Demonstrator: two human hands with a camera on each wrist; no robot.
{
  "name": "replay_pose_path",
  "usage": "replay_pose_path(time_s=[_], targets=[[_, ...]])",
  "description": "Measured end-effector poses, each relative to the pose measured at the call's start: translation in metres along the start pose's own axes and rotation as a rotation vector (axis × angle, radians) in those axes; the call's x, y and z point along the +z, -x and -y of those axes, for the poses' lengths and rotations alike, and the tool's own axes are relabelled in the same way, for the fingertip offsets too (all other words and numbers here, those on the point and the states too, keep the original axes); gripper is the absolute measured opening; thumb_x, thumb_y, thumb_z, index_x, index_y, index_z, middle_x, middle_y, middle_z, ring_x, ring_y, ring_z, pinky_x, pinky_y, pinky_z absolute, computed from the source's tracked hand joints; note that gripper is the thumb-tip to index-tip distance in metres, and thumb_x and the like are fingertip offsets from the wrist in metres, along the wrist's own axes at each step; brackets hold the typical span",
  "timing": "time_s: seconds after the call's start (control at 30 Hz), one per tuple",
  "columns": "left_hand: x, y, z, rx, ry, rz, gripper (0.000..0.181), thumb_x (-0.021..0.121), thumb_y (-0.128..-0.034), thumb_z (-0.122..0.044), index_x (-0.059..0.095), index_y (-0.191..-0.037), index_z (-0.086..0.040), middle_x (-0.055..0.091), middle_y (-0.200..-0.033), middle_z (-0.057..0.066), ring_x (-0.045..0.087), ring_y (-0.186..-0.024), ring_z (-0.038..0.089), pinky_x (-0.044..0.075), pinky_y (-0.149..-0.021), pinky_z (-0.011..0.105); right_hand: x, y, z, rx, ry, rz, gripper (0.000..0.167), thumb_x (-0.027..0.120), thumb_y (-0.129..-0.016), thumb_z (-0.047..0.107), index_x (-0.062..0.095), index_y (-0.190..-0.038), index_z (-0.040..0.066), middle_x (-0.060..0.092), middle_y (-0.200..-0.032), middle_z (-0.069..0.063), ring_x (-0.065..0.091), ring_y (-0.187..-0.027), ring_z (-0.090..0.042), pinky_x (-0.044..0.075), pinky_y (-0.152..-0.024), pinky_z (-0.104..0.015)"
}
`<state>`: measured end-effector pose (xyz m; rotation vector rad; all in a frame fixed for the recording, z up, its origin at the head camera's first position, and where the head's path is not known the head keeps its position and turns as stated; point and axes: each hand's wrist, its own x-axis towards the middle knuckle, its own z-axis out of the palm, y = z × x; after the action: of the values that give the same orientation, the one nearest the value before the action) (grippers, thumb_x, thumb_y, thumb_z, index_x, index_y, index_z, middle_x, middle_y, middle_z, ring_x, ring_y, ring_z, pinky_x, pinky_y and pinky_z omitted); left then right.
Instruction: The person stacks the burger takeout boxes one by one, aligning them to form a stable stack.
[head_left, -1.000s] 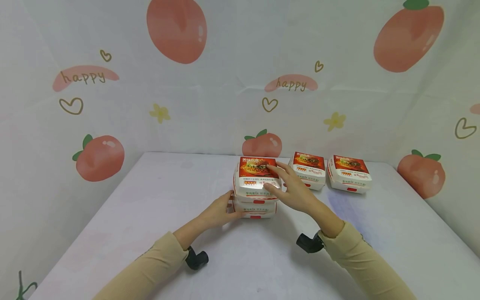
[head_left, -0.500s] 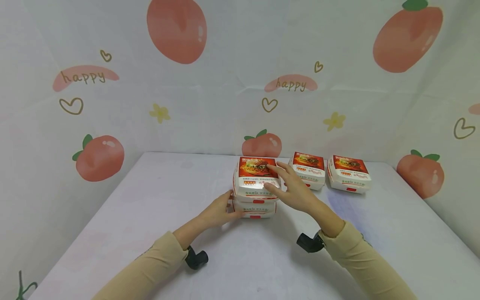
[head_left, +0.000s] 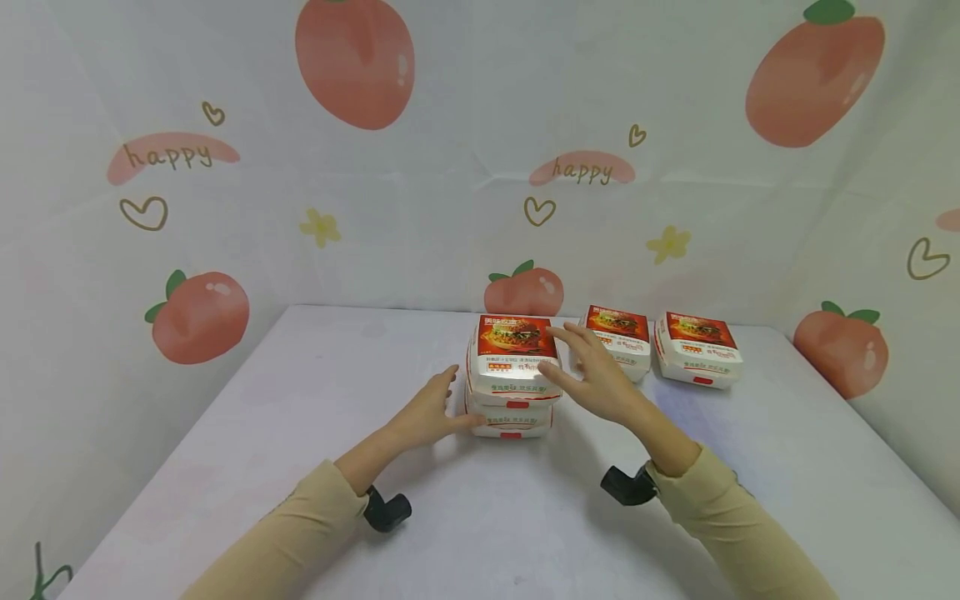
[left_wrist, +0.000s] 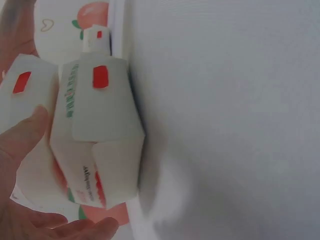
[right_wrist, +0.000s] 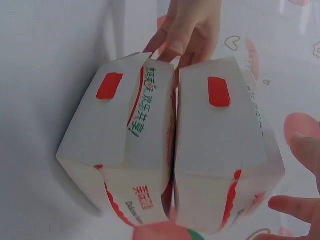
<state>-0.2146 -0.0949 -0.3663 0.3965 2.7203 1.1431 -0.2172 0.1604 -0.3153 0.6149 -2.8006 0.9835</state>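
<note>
Two white burger boxes with red printed tops are stacked near the middle of the table: the upper burger box (head_left: 516, 358) rests on the lower burger box (head_left: 517, 419). Beside the stack's left side is my left hand (head_left: 427, 414), fingers spread, its thumb near the front of the lower box. My right hand (head_left: 600, 379) hovers at the upper box's right edge with fingers extended; the right wrist view shows a gap between these fingers (right_wrist: 300, 205) and the upper box (right_wrist: 222, 135). Neither hand grips anything. Both boxes look closed, front tabs facing me.
Behind and right of the stack are two more burger boxes, one (head_left: 630, 350) partly hidden by my right hand and another (head_left: 699, 350) farther right. A white cloth (head_left: 360, 367) covers the table. A patterned backdrop (head_left: 450, 208) hangs behind it.
My left hand has drawn slightly left and its fingers have opened off the stack. The right hand has shifted right, off the upper box's top. The boxes stay in place.
</note>
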Motion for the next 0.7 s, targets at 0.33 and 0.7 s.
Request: replay_pose_path(time_s=[0.33,0.7], targets=[[-0.012,0.001,-0.009,0.033,0.070,-0.032,0.099,0.073,-0.0784,-0.040,0.012,-0.150,-0.009,0.026,-0.151,0.018,0.037,-0.135,0.036,0.042,-0.105,0.050,-0.015,0.008,-0.016,0.009,-0.041,-0.076,0.057,0.058,-0.092,0.031,0.039,-0.140,0.007,0.031,-0.146,-0.021,0.040,-0.128,-0.041,0.048,-0.094,-0.056],[-0.009,0.003,-0.014,0.105,0.132,-0.031,0.095,0.072,-0.0803,-0.036,0.012,-0.151,-0.013,0.024,-0.152,0.015,0.033,-0.137,0.032,0.040,-0.108,0.049,-0.036,0.020,-0.037,0.061,-0.018,-0.157,0.055,0.056,-0.093,0.030,0.039,-0.138,0.003,0.037,-0.140,-0.024,0.043,-0.122,-0.044,0.047,-0.093,-0.059]])
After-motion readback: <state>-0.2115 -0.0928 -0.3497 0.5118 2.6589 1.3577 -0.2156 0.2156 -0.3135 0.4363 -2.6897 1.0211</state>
